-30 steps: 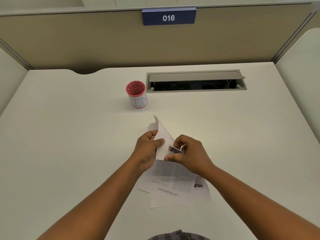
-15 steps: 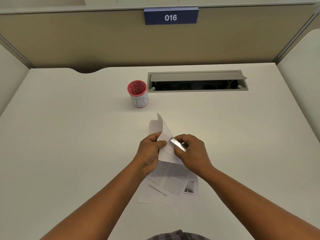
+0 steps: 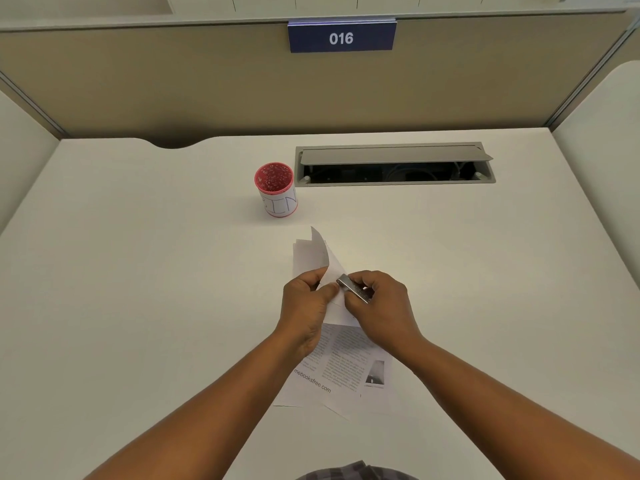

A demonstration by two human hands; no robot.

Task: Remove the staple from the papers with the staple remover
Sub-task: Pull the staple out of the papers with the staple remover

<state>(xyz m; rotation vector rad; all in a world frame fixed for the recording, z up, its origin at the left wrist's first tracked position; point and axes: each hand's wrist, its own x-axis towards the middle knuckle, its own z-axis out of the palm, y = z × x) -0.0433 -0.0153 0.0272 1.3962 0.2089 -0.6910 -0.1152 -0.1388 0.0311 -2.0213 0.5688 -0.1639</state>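
While both hands [image 3: 304, 306] pinch papers [image 3: 341, 368] reading "mebooksfree.com", right grip [image 3: 379, 306] clamps staple remover [image 3: 355, 289], sign [image 3: 341, 37] "016"

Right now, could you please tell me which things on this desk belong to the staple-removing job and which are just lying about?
Part of the job:
- printed papers, pinched by the left hand
- metal staple remover, held in the right hand

Just lying about:
- red-rimmed cup
- open cable tray in the desk
- sign reading 016
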